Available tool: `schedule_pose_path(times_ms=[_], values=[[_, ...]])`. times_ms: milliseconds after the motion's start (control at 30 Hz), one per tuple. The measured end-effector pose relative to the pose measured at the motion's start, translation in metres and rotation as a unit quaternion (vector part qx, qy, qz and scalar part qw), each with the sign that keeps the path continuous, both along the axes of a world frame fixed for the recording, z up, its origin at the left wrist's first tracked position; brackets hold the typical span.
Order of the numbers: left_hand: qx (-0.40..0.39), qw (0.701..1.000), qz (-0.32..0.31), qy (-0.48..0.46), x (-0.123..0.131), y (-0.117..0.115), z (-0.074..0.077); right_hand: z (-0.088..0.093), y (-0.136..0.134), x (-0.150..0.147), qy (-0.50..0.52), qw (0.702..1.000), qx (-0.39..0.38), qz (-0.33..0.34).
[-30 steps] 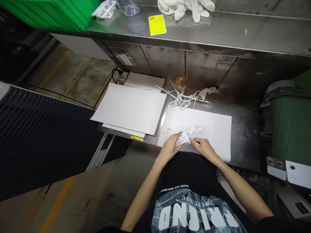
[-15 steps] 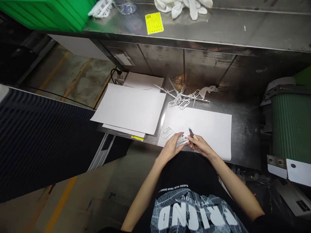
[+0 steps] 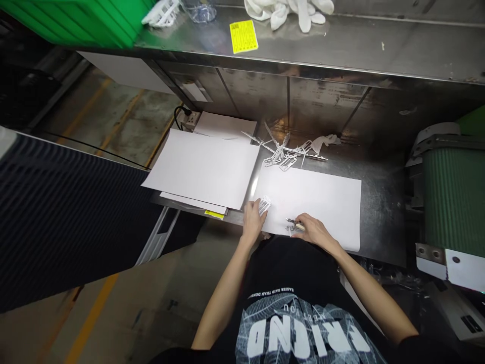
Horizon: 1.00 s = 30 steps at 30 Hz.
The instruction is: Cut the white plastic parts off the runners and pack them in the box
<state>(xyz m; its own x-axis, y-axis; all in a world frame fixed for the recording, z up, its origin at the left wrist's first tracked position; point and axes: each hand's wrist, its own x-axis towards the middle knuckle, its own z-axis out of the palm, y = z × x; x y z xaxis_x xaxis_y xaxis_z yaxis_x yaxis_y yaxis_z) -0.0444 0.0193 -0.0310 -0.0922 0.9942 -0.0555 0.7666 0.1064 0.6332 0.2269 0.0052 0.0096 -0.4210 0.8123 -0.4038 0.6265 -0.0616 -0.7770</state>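
Observation:
My right hand [image 3: 313,230] is closed around a pair of nippers [image 3: 299,226], their jaws pointing left over the white sheet [image 3: 318,197]. A thin white plastic strip [image 3: 290,231] shows by the jaws; whether the hand holds it too is unclear. At the sheet's left edge, my left hand [image 3: 253,220] has thumb and fingers about flat white slotted plastic parts [image 3: 265,203]. The hand partly covers them, and how many lie there is hard to tell.
Beyond the sheet lies a heap of white plastic sprues [image 3: 282,154] beside a white glove [image 3: 326,143]. Large white sheets [image 3: 200,167] are stacked at left. A green ribbed conveyor belt [image 3: 454,197] stands at right. A metal shelf [image 3: 364,45] runs across the back.
My hands have parted. The left moved left with the slotted part to the pieces on the sheet. The right lowered slightly, and the nippers swung from pointing away to pointing left.

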Motion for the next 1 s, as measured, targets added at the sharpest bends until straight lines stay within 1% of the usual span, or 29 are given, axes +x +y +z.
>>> schedule_pose_path(times_ms=[67, 133, 233, 300, 400, 467, 533, 600, 700, 800, 867, 933, 1000], values=[[0.001, 1.0, 0.009, 0.007, -0.002, 0.005, -0.008, -0.002, 0.0, 0.0, -0.015, 0.999, 0.007, 0.032], [0.006, 1.0, 0.016, 0.006, -0.001, 0.006, -0.009, -0.003, 0.0, -0.002, -0.014, 0.998, 0.009, 0.058], [0.017, 1.0, 0.013, -0.017, 0.003, 0.003, -0.002, -0.001, 0.0, -0.005, 0.011, 0.997, 0.004, 0.078], [0.018, 0.999, 0.001, -0.045, 0.005, -0.001, 0.006, 0.001, -0.001, -0.007, 0.034, 0.997, -0.002, 0.073], [0.001, 0.994, -0.024, -0.104, 0.01, -0.008, 0.018, 0.002, -0.001, -0.01, 0.065, 0.998, -0.006, 0.022], [-0.022, 0.988, -0.047, -0.148, 0.014, -0.011, 0.027, 0.003, 0.004, -0.01, 0.089, 0.995, -0.006, -0.038], [-0.049, 0.977, -0.074, -0.195, 0.017, -0.013, 0.037, 0.005, 0.012, -0.009, 0.123, 0.987, -0.009, -0.107], [-0.077, 0.962, -0.101, -0.242, 0.021, -0.013, 0.05, 0.012, 0.021, -0.004, 0.175, 0.968, -0.019, -0.178], [-0.124, 0.927, -0.144, -0.322, 0.026, -0.012, 0.073, 0.031, 0.034, 0.003, 0.275, 0.925, -0.041, -0.258], [-0.166, 0.879, -0.181, -0.408, 0.036, -0.01, 0.095, 0.052, 0.041, 0.007, 0.353, 0.884, -0.057, -0.301], [-0.19, 0.85, -0.193, -0.452, 0.045, -0.01, 0.109, 0.062, 0.04, 0.005, 0.38, 0.866, -0.064, -0.317], [-0.206, 0.83, -0.193, -0.481, 0.054, -0.011, 0.121, 0.068, 0.038, 0.002, 0.387, 0.86, -0.075, -0.324], [-0.21, 0.821, -0.182, -0.499, 0.06, -0.012, 0.132, 0.071, 0.034, -0.001, 0.377, 0.863, -0.087, -0.325]])
